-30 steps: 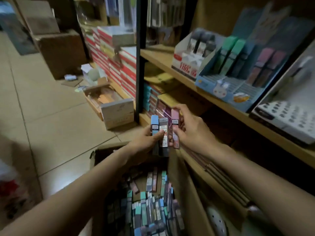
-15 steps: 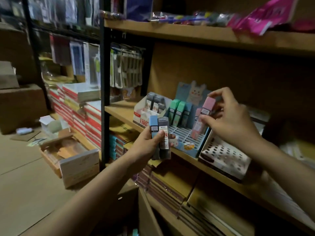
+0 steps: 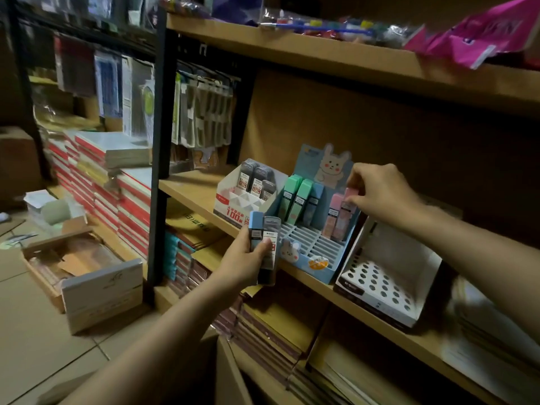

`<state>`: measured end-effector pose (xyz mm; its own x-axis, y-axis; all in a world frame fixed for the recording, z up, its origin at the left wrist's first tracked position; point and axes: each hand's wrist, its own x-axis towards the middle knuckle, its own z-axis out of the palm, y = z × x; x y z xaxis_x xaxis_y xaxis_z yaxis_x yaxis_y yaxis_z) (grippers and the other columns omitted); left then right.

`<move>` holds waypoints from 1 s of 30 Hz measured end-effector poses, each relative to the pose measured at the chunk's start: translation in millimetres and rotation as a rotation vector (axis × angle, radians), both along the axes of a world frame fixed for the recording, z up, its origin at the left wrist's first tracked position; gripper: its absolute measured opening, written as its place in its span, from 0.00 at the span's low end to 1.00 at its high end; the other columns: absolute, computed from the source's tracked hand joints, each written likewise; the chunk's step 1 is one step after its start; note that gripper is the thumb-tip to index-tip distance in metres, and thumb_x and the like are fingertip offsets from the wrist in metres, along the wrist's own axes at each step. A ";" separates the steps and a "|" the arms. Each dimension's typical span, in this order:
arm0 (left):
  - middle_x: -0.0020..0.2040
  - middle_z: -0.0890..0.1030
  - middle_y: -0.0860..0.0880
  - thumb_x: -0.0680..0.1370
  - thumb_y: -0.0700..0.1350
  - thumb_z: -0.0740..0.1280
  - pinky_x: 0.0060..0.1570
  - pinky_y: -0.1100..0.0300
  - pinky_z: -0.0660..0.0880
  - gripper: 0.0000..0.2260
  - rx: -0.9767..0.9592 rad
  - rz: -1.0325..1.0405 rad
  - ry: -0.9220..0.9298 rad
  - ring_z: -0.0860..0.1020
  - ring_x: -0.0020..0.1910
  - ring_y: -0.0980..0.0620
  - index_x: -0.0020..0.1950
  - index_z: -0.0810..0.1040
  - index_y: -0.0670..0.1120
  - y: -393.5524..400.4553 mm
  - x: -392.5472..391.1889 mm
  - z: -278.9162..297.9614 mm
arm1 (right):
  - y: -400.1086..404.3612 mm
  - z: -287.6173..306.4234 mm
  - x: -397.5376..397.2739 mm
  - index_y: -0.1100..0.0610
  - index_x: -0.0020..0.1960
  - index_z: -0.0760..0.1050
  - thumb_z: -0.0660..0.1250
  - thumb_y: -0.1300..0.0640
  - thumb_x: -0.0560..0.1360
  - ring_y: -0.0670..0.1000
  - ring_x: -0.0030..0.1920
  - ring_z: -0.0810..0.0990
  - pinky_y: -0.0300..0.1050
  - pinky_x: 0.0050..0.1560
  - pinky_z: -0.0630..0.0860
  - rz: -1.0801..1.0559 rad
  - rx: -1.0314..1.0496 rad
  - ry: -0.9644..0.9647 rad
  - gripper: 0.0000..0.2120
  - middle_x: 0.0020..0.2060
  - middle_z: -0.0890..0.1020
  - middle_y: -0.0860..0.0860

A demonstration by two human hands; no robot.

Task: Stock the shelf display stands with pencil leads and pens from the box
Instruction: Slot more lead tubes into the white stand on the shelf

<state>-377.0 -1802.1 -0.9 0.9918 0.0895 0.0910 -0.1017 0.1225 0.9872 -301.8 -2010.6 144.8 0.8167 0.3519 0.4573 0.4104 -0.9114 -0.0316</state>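
Note:
On the middle shelf stands a blue rabbit display stand with slotted rows. Its back row holds green, blue and pink lead cases. My right hand pinches the top of a pink lead case that stands in the stand's right end, beside another pink one. My left hand hovers in front of the shelf edge and grips a blue lead case and a grey lead case upright. Only a corner of the cardboard box shows at the bottom.
Left of the stand is a white-red display box with grey lead cases. To the right sits a white holed pen stand. The wooden shelf has bare board at its left end. Notebook stacks fill the lower shelf; an open carton lies on the floor.
My view rose from the box to the shelf. My right hand carried the pink case up and set it down into the stand's right end. My left hand kept its two cases.

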 end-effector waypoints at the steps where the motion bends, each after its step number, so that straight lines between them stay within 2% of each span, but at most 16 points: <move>1: 0.59 0.76 0.52 0.82 0.45 0.60 0.43 0.57 0.77 0.16 0.006 0.003 -0.013 0.77 0.55 0.53 0.68 0.66 0.56 -1.4 1.4 -1.0 | -1.8 -1.1 2.7 0.52 0.50 0.75 0.75 0.60 0.71 0.52 0.49 0.80 0.52 0.49 0.81 -0.013 -0.010 0.007 0.12 0.48 0.81 0.51; 4: 0.58 0.77 0.53 0.82 0.45 0.60 0.47 0.57 0.77 0.14 0.027 0.046 -0.047 0.77 0.55 0.56 0.67 0.68 0.54 -3.7 4.6 -2.3 | -6.5 -5.5 7.5 0.52 0.50 0.76 0.76 0.59 0.70 0.50 0.47 0.79 0.46 0.47 0.80 -0.034 -0.004 0.015 0.12 0.47 0.81 0.51; 8: 0.55 0.77 0.56 0.82 0.45 0.60 0.42 0.62 0.77 0.13 0.001 0.048 -0.039 0.77 0.53 0.58 0.65 0.68 0.55 -3.6 4.0 -4.6 | -8.8 -9.2 10.1 0.54 0.50 0.77 0.76 0.60 0.70 0.48 0.45 0.79 0.42 0.42 0.77 -0.030 0.024 -0.003 0.11 0.46 0.81 0.51; 12: 0.54 0.76 0.58 0.82 0.45 0.60 0.36 0.64 0.76 0.12 -0.010 0.026 -0.017 0.77 0.51 0.58 0.63 0.66 0.59 -3.1 1.2 -3.4 | -5.8 -8.1 8.1 0.53 0.49 0.77 0.76 0.59 0.70 0.51 0.48 0.80 0.50 0.47 0.81 -0.044 0.009 0.009 0.11 0.47 0.81 0.52; 15: 0.56 0.76 0.56 0.82 0.46 0.60 0.41 0.59 0.78 0.13 -0.010 0.014 -0.005 0.77 0.54 0.54 0.64 0.66 0.59 -3.4 -0.6 -3.3 | -3.5 -9.1 5.6 0.52 0.48 0.76 0.76 0.59 0.70 0.53 0.50 0.80 0.54 0.50 0.81 -0.062 -0.018 0.034 0.11 0.47 0.81 0.52; 18: 0.56 0.76 0.54 0.82 0.46 0.60 0.43 0.56 0.79 0.12 -0.003 0.010 0.006 0.77 0.55 0.53 0.64 0.67 0.58 -2.7 -1.5 -2.4 | -3.4 -10.7 5.2 0.54 0.49 0.78 0.75 0.59 0.71 0.54 0.50 0.80 0.54 0.51 0.80 -0.068 -0.005 0.040 0.09 0.47 0.81 0.53; 22: 0.55 0.76 0.56 0.82 0.47 0.60 0.33 0.64 0.77 0.11 0.003 0.001 0.018 0.77 0.52 0.55 0.61 0.66 0.61 -2.4 -2.4 -0.6 | 0.6 -10.3 4.7 0.58 0.50 0.82 0.71 0.57 0.75 0.55 0.50 0.81 0.53 0.50 0.81 -0.102 -0.110 -0.058 0.05 0.48 0.82 0.55; 27: 0.54 0.76 0.57 0.82 0.47 0.60 0.34 0.63 0.77 0.11 0.007 -0.004 0.014 0.77 0.51 0.56 0.57 0.66 0.64 -3.3 -1.9 -1.1 | 6.4 -14.8 4.7 0.59 0.51 0.82 0.68 0.56 0.77 0.56 0.49 0.82 0.53 0.49 0.82 -0.176 -0.157 -0.053 0.08 0.47 0.83 0.56; 30: 0.56 0.76 0.55 0.82 0.47 0.60 0.36 0.60 0.79 0.11 0.007 0.001 0.012 0.78 0.54 0.54 0.59 0.67 0.63 -2.7 -1.8 -0.7 | 8.0 -18.7 4.9 0.60 0.51 0.83 0.67 0.58 0.78 0.56 0.46 0.83 0.52 0.47 0.83 -0.226 -0.172 -0.013 0.08 0.45 0.84 0.57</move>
